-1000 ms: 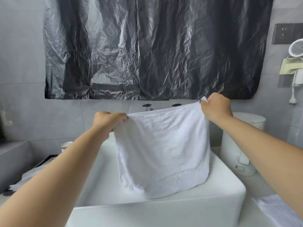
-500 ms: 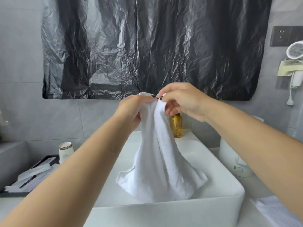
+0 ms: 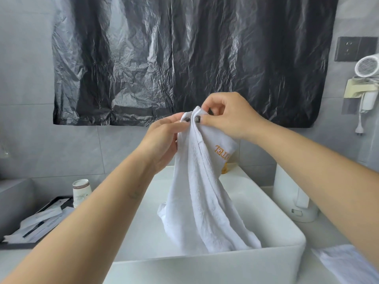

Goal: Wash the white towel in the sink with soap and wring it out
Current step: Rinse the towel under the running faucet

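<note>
Fingers (image 3: 202, 119) pinch towel (image 3: 201, 193), apparently folded.

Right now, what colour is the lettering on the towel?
Orange-gold lettering on the white towel; head view.

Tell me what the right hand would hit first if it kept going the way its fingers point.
The right hand points leftward, pinching the top of the white terry towel. Going straight on, it would likely meet the left hand first, whose fingers grip the same bunched top edge right beside it; depth looks about equal.
</note>
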Available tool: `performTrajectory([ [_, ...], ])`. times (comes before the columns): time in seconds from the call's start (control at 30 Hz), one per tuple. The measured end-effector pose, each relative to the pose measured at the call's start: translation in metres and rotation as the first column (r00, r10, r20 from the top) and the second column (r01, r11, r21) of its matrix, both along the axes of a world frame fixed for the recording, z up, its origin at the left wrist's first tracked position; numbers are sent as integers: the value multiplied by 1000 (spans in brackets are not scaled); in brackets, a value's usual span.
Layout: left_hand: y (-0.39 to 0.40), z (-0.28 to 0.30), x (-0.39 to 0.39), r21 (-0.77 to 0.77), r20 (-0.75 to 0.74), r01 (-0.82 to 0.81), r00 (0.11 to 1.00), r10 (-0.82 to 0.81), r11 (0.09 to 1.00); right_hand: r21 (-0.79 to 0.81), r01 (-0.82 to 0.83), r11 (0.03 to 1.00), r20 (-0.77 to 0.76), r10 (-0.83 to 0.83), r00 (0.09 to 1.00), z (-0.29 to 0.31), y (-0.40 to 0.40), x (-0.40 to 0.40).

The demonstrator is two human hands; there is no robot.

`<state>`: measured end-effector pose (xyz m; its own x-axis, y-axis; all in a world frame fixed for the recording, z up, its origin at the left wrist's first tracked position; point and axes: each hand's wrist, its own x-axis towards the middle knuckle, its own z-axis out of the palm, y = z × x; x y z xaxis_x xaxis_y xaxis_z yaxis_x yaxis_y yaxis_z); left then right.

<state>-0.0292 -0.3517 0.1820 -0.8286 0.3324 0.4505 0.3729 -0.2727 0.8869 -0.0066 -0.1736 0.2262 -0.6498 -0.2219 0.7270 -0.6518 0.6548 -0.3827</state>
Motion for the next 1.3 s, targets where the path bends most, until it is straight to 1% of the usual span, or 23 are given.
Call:
performTrajectory([
  [0.13, 1, -1, -2, 75, 58, -143, 989, 138, 987, -74, -45, 996, 28, 47, 999, -1, -2, -2],
  [0.2, 2, 1, -3, 122, 107, -218, 973, 205, 968, -68, -94, 993, 49, 97, 994, -4, -6, 0],
  [0.23, 2, 2, -2, 131, 122, -228, 969, 213, 965, -56, -122, 991, 49, 125, 991, -5, -9, 2],
  [0.37, 5, 9, 7, 89, 139, -161, 979, 148, 983, -39, -159, 986, 29, 160, 987, -5, -17, 0],
  [0.43, 3, 10, 10, 150, 126, -79, 990, 60, 986, -77, -156, 985, 20, 158, 987, -3, -17, -2],
  [0.53, -3, 9, 15, 285, 136, 18, 989, -59, 958, -147, -139, 979, 4, 141, 990, -1, -14, -4],
  [0.6, -6, 8, 15, 338, 159, 20, 984, -78, 941, -166, -129, 978, 15, 133, 991, -1, -11, -4],
  [0.67, -8, 7, 16, 331, 166, 13, 984, -71, 943, -164, -150, 975, 16, 154, 988, -2, -10, -2],
  [0.77, -7, 6, 22, 311, 148, -26, 989, -21, 950, -204, -167, 965, 7, 172, 985, -6, -7, -1],
  [0.83, -4, 7, 25, 331, 161, -65, 987, 11, 941, -225, -192, 955, 3, 198, 980, -8, -6, -1],
  [0.9, -1, 8, 25, 358, 183, -134, 981, 71, 924, -201, -198, 959, -3, 202, 979, -10, -7, -2],
  [0.97, 3, 9, 25, 378, 179, -194, 975, 135, 905, -153, -166, 974, 21, 171, 985, -9, -8, -3],
  [1.07, 7, 8, 23, 382, 103, -238, 971, 215, 893, -159, -185, 970, 116, 204, 972, -7, -8, -3],
  [1.23, 8, 0, 20, 360, -24, -264, 956, 292, 895, -135, -67, 989, 200, 93, 975, -6, -9, -6],
  [1.3, 7, -5, 17, 315, -41, -298, 944, 327, 901, -68, -69, 995, 233, 83, 969, -5, -9, -6],
])
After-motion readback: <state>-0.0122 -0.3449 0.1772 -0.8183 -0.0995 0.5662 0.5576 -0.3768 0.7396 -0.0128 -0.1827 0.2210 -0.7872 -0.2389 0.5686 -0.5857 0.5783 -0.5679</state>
